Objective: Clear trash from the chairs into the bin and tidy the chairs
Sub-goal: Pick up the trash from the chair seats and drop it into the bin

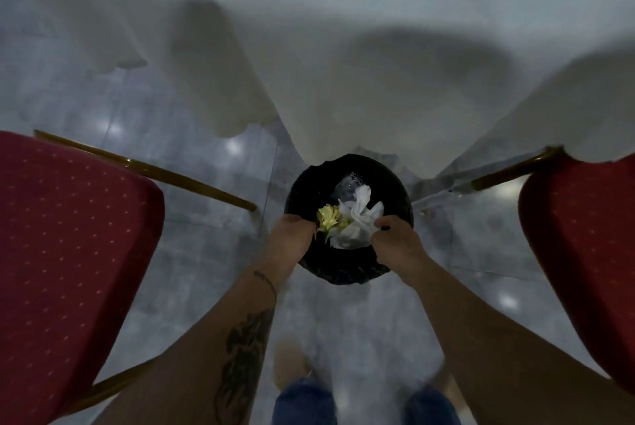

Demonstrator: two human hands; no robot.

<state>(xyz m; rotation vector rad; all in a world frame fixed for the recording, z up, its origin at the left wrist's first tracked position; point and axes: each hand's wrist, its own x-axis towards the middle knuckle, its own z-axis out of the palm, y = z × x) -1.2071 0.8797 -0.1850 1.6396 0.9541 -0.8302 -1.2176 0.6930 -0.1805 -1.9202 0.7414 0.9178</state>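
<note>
A round black bin [347, 270] lined with a dark bag stands on the floor between two red chairs. Inside lie crumpled white tissue [357, 218], a yellow flower-like scrap [328, 218] and a clear plastic piece [348, 184]. My left hand [292, 239] is over the bin's left rim, fingers curled down into it next to the yellow scrap. My right hand [398, 242] is over the right rim, fingertips pinching the white tissue. The left red chair seat [68, 246] and the right red chair seat [584, 253] show no trash on the parts in view.
A white tablecloth [343, 81] hangs to the floor just behind the bin. Gold chair legs [154, 170] jut toward the bin from both sides. The floor [206, 253] is glossy grey tile. My feet and blue jeans [305, 400] are below.
</note>
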